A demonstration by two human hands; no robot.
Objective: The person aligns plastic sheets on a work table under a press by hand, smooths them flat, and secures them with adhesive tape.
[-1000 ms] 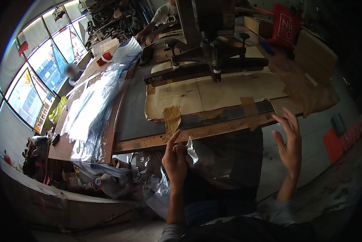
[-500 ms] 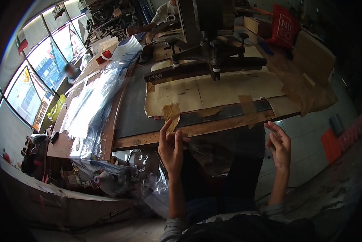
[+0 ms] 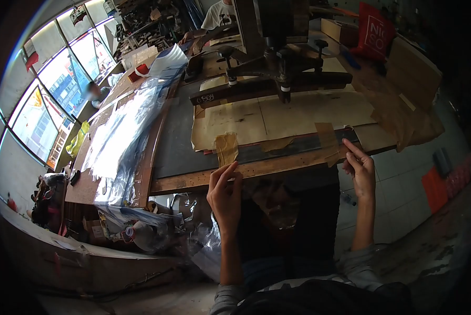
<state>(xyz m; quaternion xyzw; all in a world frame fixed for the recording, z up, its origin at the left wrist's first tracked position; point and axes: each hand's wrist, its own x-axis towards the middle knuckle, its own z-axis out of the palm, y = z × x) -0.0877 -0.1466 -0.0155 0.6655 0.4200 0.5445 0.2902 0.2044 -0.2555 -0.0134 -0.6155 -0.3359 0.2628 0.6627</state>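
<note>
My left hand [image 3: 225,198] is at the table's front edge, fingers bent and partly apart. Its fingertips are at the lower end of a yellowish tape strip [image 3: 226,147]; whether they touch it, I cannot make out. On the right, my right hand [image 3: 362,174] has its index finger stretched toward the table edge, just right of a second brown tape strip [image 3: 327,143]. Nothing shows in that hand. Both strips hang over the front of a dark board [image 3: 176,143]. Behind them lies a pale, creased sheet [image 3: 293,116] under a black press bar [image 3: 314,82].
Clear plastic film [image 3: 125,126] covers the left side of the table. At the back right are a red bag [image 3: 374,34] and a cardboard piece [image 3: 411,68]. A person [image 3: 218,16] sits behind the press, another [image 3: 96,94] by the windows.
My left fingers have bent rightward at the tape's lower end. My right hand has risen slightly and moved closer to the table edge. The view has shifted a little.
</note>
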